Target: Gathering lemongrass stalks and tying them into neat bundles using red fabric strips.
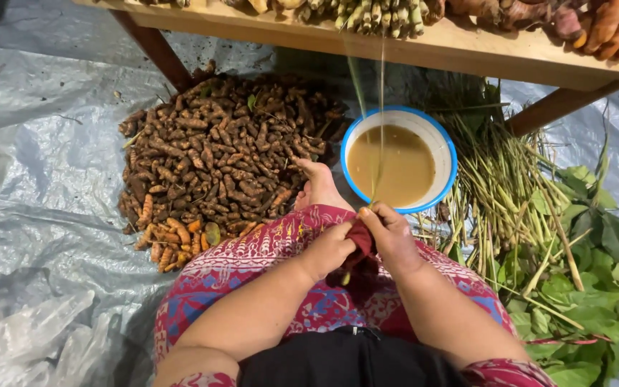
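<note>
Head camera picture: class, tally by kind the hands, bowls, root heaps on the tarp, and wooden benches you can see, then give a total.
Hands: 2, left hand and right hand, both gripping a dark red cloth
Blue-rimmed white bowl of murky brown water: 1
Heap of brown-orange roots on grey tarp: 1
Wooden bench: 1
Total: 5

Both hands over lap, left hand (327, 249) and right hand (390, 236) gripping dark red cloth (362, 247), thin green stalk (379, 107) rising from right fingers, bowl (399, 159) of brown water ahead, root pile (216, 158) left, stalks (499, 186) right
</note>
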